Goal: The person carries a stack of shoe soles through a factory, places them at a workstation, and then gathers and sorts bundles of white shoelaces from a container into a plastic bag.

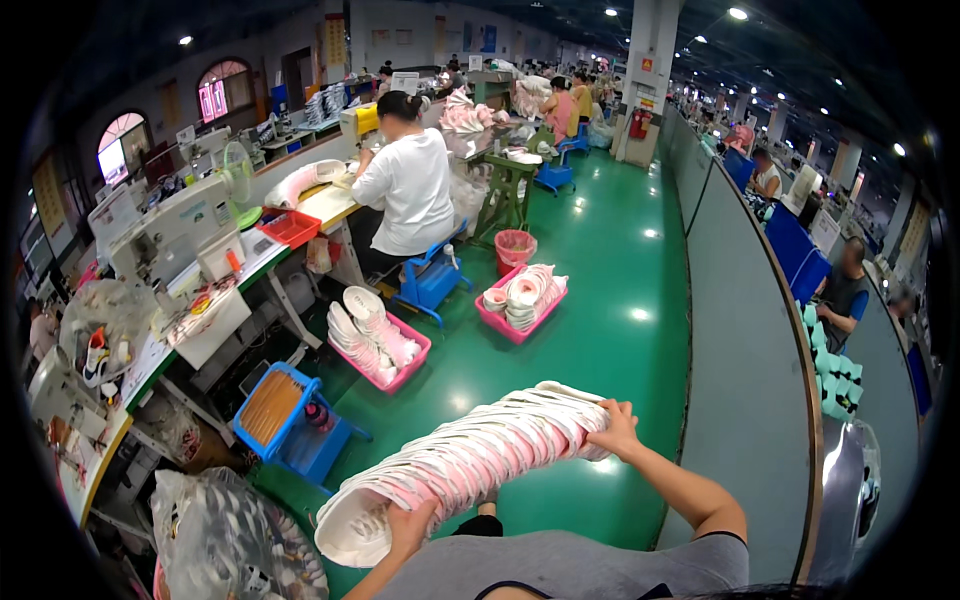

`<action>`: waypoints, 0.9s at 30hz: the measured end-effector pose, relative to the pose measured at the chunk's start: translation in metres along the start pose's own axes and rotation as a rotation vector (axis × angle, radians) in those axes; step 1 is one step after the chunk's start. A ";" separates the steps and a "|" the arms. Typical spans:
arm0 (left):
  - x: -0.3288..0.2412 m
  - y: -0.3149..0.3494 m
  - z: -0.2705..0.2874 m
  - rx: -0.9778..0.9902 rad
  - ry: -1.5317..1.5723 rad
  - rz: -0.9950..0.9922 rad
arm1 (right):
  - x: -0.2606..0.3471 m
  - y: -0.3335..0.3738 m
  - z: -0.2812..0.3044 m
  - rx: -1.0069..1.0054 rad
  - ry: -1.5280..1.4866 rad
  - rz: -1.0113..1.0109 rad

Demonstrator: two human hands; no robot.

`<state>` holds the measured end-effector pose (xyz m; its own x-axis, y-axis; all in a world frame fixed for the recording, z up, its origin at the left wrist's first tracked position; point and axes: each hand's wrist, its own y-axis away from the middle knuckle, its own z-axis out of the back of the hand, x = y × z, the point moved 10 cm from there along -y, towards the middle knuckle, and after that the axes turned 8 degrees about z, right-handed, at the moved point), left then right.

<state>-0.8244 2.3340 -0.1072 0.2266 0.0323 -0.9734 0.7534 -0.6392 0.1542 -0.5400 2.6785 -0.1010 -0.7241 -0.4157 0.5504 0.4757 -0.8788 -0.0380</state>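
Observation:
I carry a long nested stack of white and pink shoe uppers (470,460), held sideways in front of my chest. My left hand (408,524) grips the stack's near end from below. At the far end, my right hand (615,430) presses against the top of the stack. Both hands are closed on the stack above the green floor (600,260).
Two pink baskets of shoe uppers (380,345) (520,300) sit on the floor ahead. A blue chair (285,420) and sewing tables (200,290) line the left. A seated worker in white (405,190) is ahead. A grey partition (750,330) runs along the right. A plastic bag (225,540) lies lower left.

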 end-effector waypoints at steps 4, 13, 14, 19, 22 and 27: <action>-0.002 -0.115 -0.076 0.020 -0.170 -0.057 | -0.055 -0.095 0.009 -0.012 0.027 -0.072; 0.024 -0.345 -0.277 0.191 -0.229 0.196 | -0.172 -0.292 0.057 -0.006 0.085 -0.297; 0.035 -0.366 -0.290 0.166 -0.220 0.278 | -0.179 -0.326 0.053 -0.005 0.082 -0.275; 0.071 -0.481 -0.346 0.039 -0.145 0.306 | -0.183 -0.524 0.035 0.120 0.138 -0.194; 0.098 -0.551 -0.366 -0.056 -0.002 0.380 | -0.176 -0.654 -0.006 0.182 0.143 0.002; 0.102 -0.677 -0.394 -0.190 0.081 0.351 | -0.144 -0.842 -0.071 0.273 0.154 0.172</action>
<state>-1.0678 3.0732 -0.2446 0.5326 -0.0978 -0.8407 0.7205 -0.4689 0.5109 -0.8719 3.4612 -0.2073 -0.6785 -0.6009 0.4225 0.6982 -0.7063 0.1169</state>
